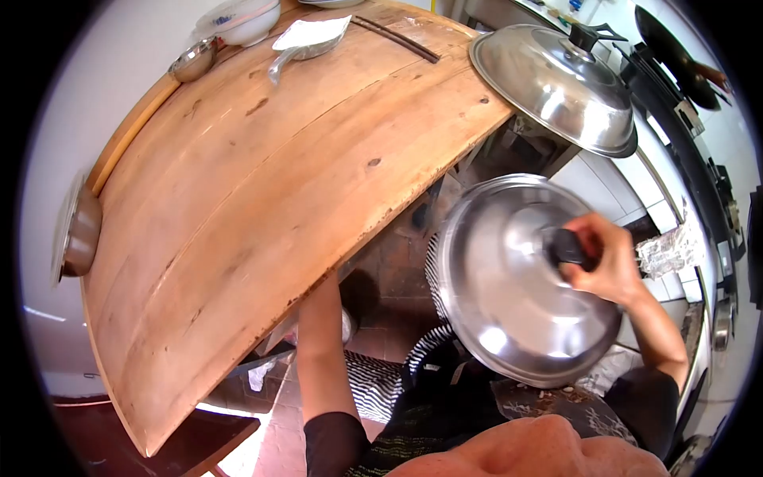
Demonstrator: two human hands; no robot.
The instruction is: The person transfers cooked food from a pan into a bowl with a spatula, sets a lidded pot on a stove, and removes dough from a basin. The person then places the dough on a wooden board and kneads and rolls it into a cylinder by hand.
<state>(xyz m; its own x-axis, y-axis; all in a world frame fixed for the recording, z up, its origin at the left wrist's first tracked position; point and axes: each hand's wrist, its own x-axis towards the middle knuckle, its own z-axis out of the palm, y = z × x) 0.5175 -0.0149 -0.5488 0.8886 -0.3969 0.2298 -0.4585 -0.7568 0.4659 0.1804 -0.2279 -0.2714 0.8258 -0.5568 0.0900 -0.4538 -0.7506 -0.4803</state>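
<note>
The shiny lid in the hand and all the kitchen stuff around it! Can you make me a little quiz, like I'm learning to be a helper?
1. Which part of the shiny lid does the right hand hold?
2. True or false: the left hand lies flat on top of the wooden table.
3. Fill the gap: a second metal lid, near the far corner of the table, has a ____ handle on top.

Key
1. Its black knob.
2. False: the left forearm reaches below the table edge, and that hand is hidden.
3. Black.
</note>
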